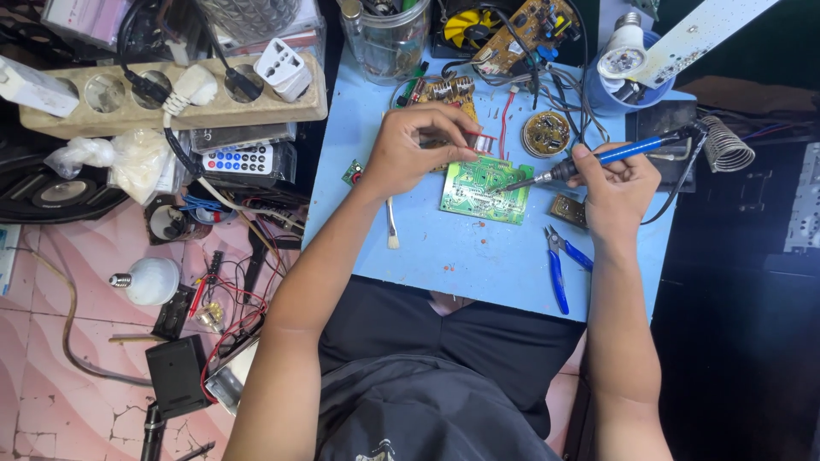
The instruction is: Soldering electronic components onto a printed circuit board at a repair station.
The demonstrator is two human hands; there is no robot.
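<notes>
Soldering on a green circuit board [483, 189] that lies flat near the middle of the blue worktop [461, 265]. Right hand [617, 189] is closed in a pen-like grip round the blue handle of the soldering iron [598, 160]; the tip comes in low from the right and meets the board's upper right area. Left hand [416, 152] sits at the board's upper left edge, fingers curled and pinched together above it. It may hold a strand of solder wire, but the view is too small to tell.

Judgement on doing this step well: keep the board pinned flat so it does not slide under the tip; rest the right wrist on the worktop for steadiness; touch the tip to pad and lead together, not to neighbouring tracks; keep the left fingertips clear of the hot end.

Surroundings, moving outward:
- Small brush [392, 228] just left of the board, under the left wrist.
- Blue-handled pliers [559, 260] below and right of the board, lying apart from it.
- Round brown board [546, 133] and loose wires [564, 85] behind, close to the iron's path.
- Coiled iron stand [733, 145] at far right, cord trailing to it.
- Clear jar [389, 38] at the back edge.
- Off the worktop, left: power strip [171, 94] with plugs, remote control [239, 159], white bulb [149, 280] on the pink floor [60, 384].
</notes>
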